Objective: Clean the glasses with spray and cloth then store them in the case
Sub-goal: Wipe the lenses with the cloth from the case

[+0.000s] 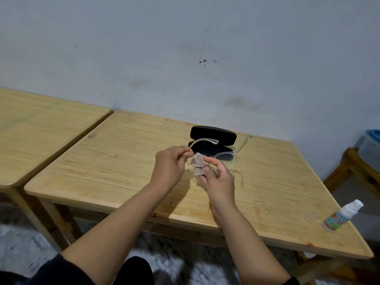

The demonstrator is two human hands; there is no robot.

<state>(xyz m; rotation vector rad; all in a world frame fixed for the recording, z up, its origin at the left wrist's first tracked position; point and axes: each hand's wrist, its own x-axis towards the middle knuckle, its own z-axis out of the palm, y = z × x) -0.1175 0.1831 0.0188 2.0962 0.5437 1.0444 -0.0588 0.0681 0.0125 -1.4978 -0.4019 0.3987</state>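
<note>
Above the middle of the bench (123, 157) I hold one pair of clear-framed glasses (225, 159) in the air, with both temples unfolded and pointing away from me. I count one brownish cloth (198, 164), one black case (212, 138), one spray bottle (342, 215) and two wooden benches, the second bench (41, 128) standing just beside the first on my left.

My left hand (169, 163) reaches forward with the wrist bent, its grip narrow, thumb and forefinger pinching the frame at the hinge of the left temple. My right hand (219, 177) comes in from below, fingers curled, its grip closed on the cloth and pressing it against the left lens from both sides. Both forearms are bare, and dark sleeves show at the bottom edge.

Behind the glasses the case lies open on the bench, lid tipped up toward the wall; the frame and my hands cover part of its lower half, so I cannot see inside it. Near the bench's right front corner the bottle stands well apart from everything else, white cap on, its label too small to read. Bunched cloth hides most of the left lens, and the clear frame is hard to trace against the wood. At the right edge a blue-lidded bin (372, 140) is cut off.
</note>
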